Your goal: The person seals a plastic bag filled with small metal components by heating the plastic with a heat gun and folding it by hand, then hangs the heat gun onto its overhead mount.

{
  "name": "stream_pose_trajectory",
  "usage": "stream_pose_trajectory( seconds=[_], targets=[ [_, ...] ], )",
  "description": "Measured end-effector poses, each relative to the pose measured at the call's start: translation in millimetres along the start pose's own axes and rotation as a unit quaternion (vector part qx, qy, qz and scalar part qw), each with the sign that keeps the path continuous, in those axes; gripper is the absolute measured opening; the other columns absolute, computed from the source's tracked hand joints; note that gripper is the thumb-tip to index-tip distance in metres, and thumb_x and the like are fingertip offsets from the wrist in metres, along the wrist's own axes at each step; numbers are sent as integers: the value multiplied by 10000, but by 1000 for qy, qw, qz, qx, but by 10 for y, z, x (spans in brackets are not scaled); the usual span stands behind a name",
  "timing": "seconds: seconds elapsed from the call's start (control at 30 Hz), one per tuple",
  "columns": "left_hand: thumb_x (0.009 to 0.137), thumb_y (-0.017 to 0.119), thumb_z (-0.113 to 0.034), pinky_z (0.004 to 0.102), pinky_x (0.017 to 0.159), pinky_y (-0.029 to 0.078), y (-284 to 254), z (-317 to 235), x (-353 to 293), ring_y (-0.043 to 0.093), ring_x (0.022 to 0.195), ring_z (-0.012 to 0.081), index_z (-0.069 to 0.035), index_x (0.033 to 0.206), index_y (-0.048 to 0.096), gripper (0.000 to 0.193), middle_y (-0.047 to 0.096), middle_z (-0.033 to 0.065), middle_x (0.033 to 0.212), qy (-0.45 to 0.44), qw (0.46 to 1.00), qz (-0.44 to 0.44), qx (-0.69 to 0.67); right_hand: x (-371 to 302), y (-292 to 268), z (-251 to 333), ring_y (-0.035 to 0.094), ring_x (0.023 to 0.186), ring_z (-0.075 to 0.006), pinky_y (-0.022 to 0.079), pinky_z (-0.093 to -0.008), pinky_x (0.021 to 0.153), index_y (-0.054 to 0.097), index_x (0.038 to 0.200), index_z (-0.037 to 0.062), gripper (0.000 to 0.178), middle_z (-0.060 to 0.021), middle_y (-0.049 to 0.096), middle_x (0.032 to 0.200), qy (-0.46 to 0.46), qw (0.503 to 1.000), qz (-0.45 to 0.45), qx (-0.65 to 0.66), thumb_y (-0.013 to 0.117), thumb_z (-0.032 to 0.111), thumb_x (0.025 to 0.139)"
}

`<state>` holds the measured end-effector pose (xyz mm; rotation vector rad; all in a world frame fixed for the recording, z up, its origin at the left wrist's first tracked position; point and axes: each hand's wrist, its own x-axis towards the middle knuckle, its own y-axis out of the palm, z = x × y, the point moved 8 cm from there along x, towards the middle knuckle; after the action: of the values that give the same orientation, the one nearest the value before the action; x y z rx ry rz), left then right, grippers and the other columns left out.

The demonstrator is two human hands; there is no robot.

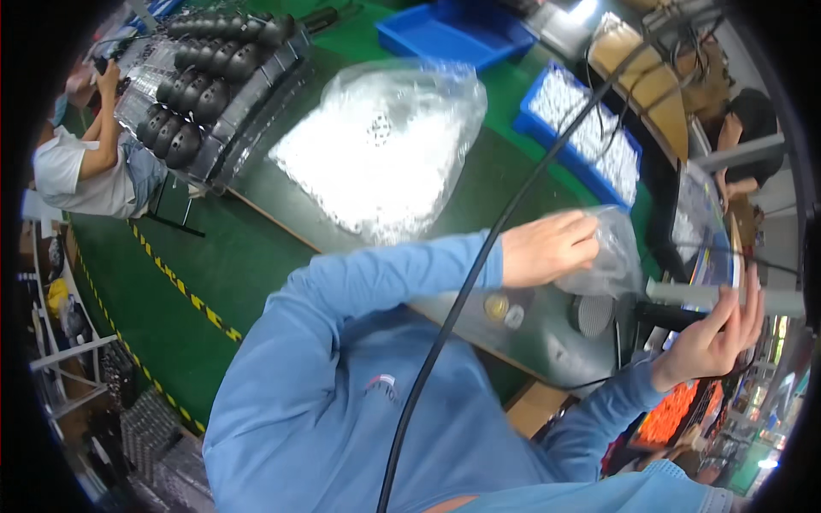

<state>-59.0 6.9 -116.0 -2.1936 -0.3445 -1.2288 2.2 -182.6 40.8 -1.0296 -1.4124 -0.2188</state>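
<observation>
My left hand point(550, 250) is over the workbench point(552, 342), fingers bent and drawn together at the near-left side of a clear plastic bag point(614, 256). From this angle I cannot tell whether fingertips and thumb pinch the film or only rest against it. The bag spreads just beyond those fingers, to their right, between my two hands. I judge it very light, limp and slippery, apt to cling and crumple; it looks best taken at the edge of its mouth, one layer between thumb and forefinger, though I cannot make out where the mouth lies. Whether anything is inside, I cannot tell. Right of it, my right hand point(711, 340) is raised, fingers stretched and spread apart, and I see nothing in its grasp.

Now the containers. Far out beyond my left hand to the left, dark trays point(256, 107) carry rows of black domed shells point(205, 98). Nearer, beyond my left forearm, lies a large clear bag point(451, 96) bulging with small white parts point(368, 175); I expect it to be heavy and to sag when lifted. Past it, farther from my left hand, sits a shallow blue tray point(462, 32). Just beyond the light bag, a blue bin point(528, 126) holds a heap of small white pieces point(564, 101).
</observation>
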Motion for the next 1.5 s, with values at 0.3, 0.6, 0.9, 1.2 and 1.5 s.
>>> stream_pose_trajectory(
  seconds=[0.3, 0.6, 0.9, 1.2, 1.5],
  targets=[
    [838, 732, 25, 422, 700, 438, -37, 50, 11, 501, 794, 364, 16, 835, 500, 233, 471, 176, 877, -42, 998, 37, -3, -354, 962, 125, 649, 1126, -266, 489, -348, 955, 768, 975, 32, 134, -121, 710, 1223, 95, 944, 203, 241, 757, 85, 853],
    [804, 767, 29, 403, 692, 452, 48, -19, -57, 513, 783, 321, 14, 855, 519, 253, 490, 150, 887, -36, 998, 59, -14, -414, 690, 173, 587, 1171, -315, 476, -399, 960, 734, 924, 33, 150, -158, 637, 1297, 103, 907, 245, 326, 747, 41, 775],
    [798, 768, 54, 402, 693, 460, -14, -8, -60, 532, 788, 323, 22, 844, 539, 236, 513, 156, 894, -32, 996, 77, -6, -423, 861, 407, 522, 1207, -359, 437, -445, 1005, 735, 903, 40, 138, -158, 601, 1343, 71, 868, 326, 369, 722, 33, 766],
    [809, 716, -77, 412, 695, 458, 83, -59, -116, 529, 803, 311, -39, 871, 545, 187, 499, 123, 878, 31, 998, 59, 15, -665, 931, 398, 530, 1286, -363, 417, -465, 1087, 750, 1128, 110, 474, -141, 569, 1435, -10, 871, 399, 287, 856, 150, 668],
    [810, 728, -86, 393, 736, 474, 75, -100, -139, 524, 836, 282, -40, 856, 521, 217, 476, 106, 917, 10, 998, 51, 34, -802, 1044, 337, 519, 1287, -351, 427, -445, 1052, 662, 1240, 57, 623, -154, 568, 1431, 3, 894, 421, 157, 827, 61, 639]
  ],
)
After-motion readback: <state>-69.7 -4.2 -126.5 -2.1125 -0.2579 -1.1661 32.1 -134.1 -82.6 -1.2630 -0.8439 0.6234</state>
